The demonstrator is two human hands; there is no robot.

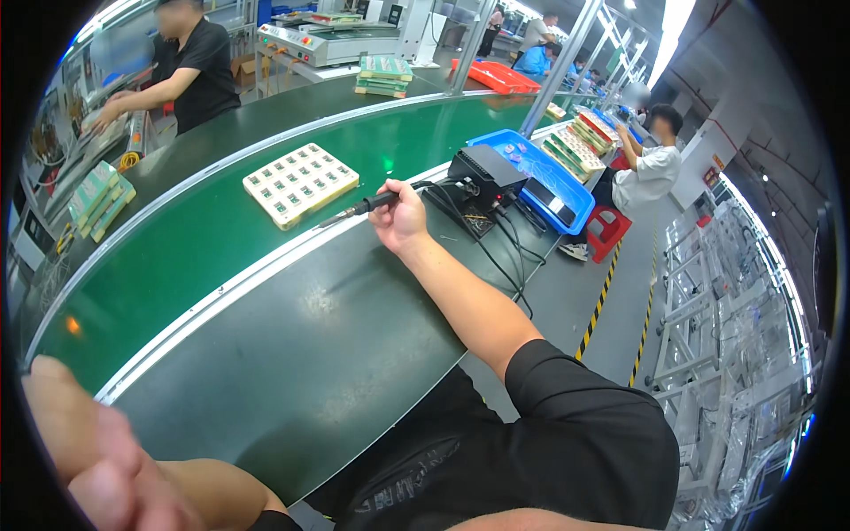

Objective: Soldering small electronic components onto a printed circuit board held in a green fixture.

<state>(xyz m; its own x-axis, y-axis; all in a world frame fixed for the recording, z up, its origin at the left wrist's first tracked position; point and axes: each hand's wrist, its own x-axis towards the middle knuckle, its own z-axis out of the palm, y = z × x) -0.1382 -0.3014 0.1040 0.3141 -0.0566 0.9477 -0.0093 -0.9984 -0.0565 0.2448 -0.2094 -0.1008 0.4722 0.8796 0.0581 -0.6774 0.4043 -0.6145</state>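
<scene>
My right hand (403,219) is closed around the black handle of a soldering iron (361,209), above the edge between the grey worktop and the green conveyor belt. The iron's metal tip points left, toward a cream tray (301,185) on the belt. Rows of small green circuit boards sit in that tray; the iron appears apart from it. At the lower left, close to the camera, is my left hand (111,465), raised and smeared, so its fingers cannot be made out clearly. Beside my right hand stands a black soldering station (485,173) with cords.
A blue bin (580,211) holding a dark flat device stands at the worktop's right end. Stacked trays (383,76) lie across the belt, with more trays (100,202) at far left. One co-worker (197,66) stands across the belt; another (651,168) sits at right.
</scene>
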